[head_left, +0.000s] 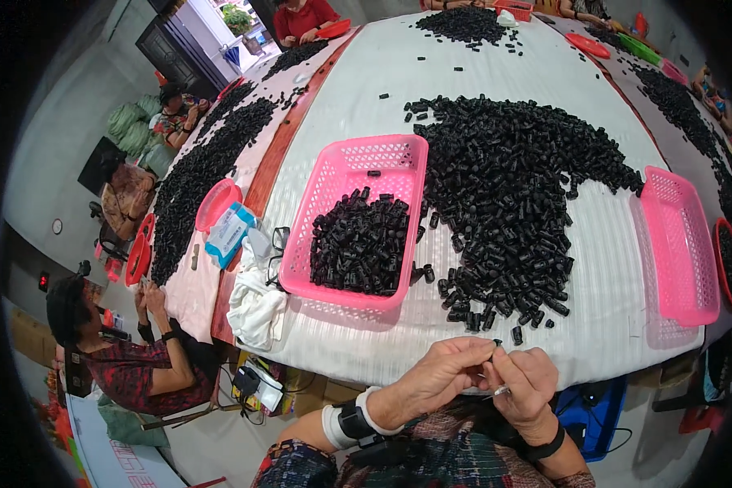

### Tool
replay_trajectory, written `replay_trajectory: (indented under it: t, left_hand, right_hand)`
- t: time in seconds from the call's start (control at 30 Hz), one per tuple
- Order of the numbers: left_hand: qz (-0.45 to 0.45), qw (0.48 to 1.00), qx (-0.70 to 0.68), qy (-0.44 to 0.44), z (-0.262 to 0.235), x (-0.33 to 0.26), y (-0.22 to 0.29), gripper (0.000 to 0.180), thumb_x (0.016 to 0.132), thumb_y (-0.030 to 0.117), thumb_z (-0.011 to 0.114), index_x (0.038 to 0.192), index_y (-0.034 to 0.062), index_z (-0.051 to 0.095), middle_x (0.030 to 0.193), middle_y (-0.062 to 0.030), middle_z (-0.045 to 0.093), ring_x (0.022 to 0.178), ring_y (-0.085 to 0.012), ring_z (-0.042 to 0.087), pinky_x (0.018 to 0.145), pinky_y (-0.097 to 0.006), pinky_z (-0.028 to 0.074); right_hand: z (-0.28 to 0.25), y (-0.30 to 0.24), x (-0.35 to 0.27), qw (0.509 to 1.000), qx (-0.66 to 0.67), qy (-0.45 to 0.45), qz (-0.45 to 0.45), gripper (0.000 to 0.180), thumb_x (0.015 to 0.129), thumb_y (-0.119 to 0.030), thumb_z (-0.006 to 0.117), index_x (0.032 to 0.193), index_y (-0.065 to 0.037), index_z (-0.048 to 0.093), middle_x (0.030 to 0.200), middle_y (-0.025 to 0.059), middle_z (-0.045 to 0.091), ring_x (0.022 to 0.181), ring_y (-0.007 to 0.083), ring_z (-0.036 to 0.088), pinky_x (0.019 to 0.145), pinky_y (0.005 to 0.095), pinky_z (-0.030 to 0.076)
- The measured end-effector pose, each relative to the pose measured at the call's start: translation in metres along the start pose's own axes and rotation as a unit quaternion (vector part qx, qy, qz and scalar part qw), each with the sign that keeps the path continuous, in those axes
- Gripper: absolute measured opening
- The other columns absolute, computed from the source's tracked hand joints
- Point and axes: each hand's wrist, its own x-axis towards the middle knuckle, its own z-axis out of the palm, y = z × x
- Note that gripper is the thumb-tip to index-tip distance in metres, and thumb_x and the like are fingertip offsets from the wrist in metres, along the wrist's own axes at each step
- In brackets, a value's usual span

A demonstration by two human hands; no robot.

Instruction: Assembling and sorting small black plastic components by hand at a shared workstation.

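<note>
My left hand (pixel 443 370) and my right hand (pixel 529 386) meet at the table's near edge. Both are closed, fingertips together around a small black part (pixel 497 342), mostly hidden by the fingers. My left thumb and forefinger pinch it. Against my right fingers shows a thin pale piece (pixel 500 392), too small to name. Just beyond lies a large heap of black cylindrical plastic parts (pixel 512 195), with a few loose ones near my fingertips. Left of the heap, a pink plastic basket (pixel 346 150) contains many of the same parts.
Another pink basket (pixel 683 252) stands at the right. A white cloth (pixel 256 313), glasses (pixel 278 240) and a blue packet (pixel 230 236) lie at the left. Below the table edge is a blue crate (pixel 598 419). A person (pixel 130 346) sits at left; others work around the table.
</note>
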Motion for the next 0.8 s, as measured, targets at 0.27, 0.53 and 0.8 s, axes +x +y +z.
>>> replay_trajectory:
  t: [0.27,0.53,0.8]
  left_hand:
    - [0.004,0.998,0.049,0.039,-0.006,-0.014,0.004,0.016,0.087,0.015,0.056,0.095,0.0015,0.057,0.085,-0.0044,0.059,0.075,-0.0128,0.057,0.066,-0.027,0.048]
    - [0.240,0.950,0.071,0.185,-0.038,-0.048,0.099,0.012,0.084,0.015,0.059,0.086,0.0033,0.057,0.076,-0.0088,0.060,0.063,-0.0163,0.057,0.061,-0.027,0.048]
    - [0.348,0.917,0.084,0.178,-0.034,-0.051,0.122,0.014,0.085,0.012,0.057,0.094,0.0015,0.057,0.080,-0.0056,0.059,0.071,-0.0135,0.057,0.061,-0.027,0.050]
  right_hand:
    - [-0.006,-0.007,0.004,0.995,0.088,-0.026,-0.037,0.031,0.052,-0.004,0.066,0.081,-0.002,0.061,0.066,0.0029,0.051,0.050,0.0183,0.045,0.044,0.0290,0.034]
    - [-0.008,-0.002,-0.007,0.996,0.058,-0.042,0.048,0.018,0.055,0.002,0.065,0.069,-0.003,0.055,0.057,0.0042,0.045,0.048,0.0197,0.046,0.043,0.0297,0.036]
    - [-0.009,0.005,-0.015,0.993,0.052,-0.085,0.058,0.020,0.057,-0.002,0.067,0.072,-0.005,0.054,0.059,0.0046,0.042,0.051,0.0198,0.046,0.044,0.0309,0.037]
